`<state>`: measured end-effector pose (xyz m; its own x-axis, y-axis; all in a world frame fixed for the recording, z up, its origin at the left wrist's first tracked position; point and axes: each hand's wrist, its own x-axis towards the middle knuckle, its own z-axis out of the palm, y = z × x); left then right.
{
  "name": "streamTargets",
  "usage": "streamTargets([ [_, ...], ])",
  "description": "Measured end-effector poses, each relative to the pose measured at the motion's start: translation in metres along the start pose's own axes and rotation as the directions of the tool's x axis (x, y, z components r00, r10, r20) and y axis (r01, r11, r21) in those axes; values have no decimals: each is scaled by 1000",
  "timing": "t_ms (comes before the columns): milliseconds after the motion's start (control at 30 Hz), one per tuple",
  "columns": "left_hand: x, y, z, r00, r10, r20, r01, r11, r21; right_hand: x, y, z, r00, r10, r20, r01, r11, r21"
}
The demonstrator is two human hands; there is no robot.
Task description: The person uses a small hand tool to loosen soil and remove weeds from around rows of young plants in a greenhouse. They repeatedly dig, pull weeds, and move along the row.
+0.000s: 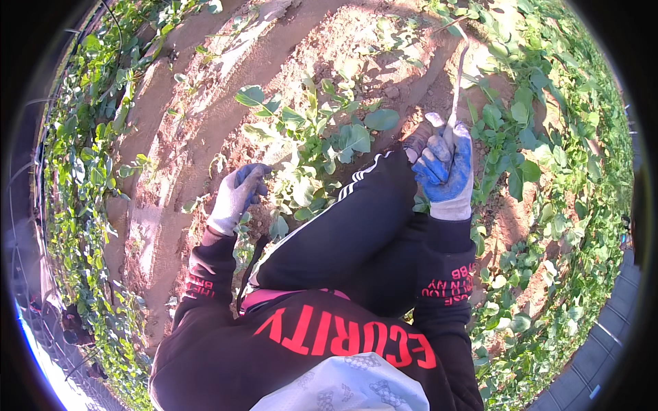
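My left hand (240, 197), in a white and blue work glove, is beside a clump of leafy green plants (313, 138) growing in brown soil. Its fingers are curled; whether they pinch a leaf or stem I cannot tell. In my right hand (446, 159), in a dirty glove with a blue palm, is the lower end of a thin, bent stick or tool handle (460, 77). That thing points away from me, over the soil, and its far end lies close to the leaves, where its shape is unclear. My bent knee, in black trousers with white stripes, is between the hands.
Sandy soil (175, 138) with shallow furrows and scattered seedlings stretches ahead and to the left. Dense leafy rows (560, 169) stand at the right, another row (87, 169) at the far left. Grey paving (606, 329) borders the plot at the lower right.
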<state>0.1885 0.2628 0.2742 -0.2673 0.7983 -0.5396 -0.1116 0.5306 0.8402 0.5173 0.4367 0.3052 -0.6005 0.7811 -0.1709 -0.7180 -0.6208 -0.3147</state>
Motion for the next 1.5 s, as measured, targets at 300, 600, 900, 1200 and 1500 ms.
streamTargets([
  [300, 43, -99, 43, 950, 231, 208, -309, 633, 710, 5, 14, -36, 940, 264, -216, -259, 964, 53],
  [600, 43, -111, 64, 912, -49, 407, -328, 508, 796, 14, 25, -21, 929, 147, -340, -238, 940, -244],
  [900, 27, 2, 105, 832, 449, 326, -552, 614, 564, 14, 19, -19, 904, -10, -427, -135, 942, -308],
  [1200, 29, 55, 171, 556, 674, 486, -829, 406, 385, 24, 9, -25, 836, -246, -491, 37, 918, -396],
  [1500, 12, 95, 337, -52, 916, 397, -992, -3, -124, 44, -45, -79, 792, -522, -316, -364, 10, -931],
])
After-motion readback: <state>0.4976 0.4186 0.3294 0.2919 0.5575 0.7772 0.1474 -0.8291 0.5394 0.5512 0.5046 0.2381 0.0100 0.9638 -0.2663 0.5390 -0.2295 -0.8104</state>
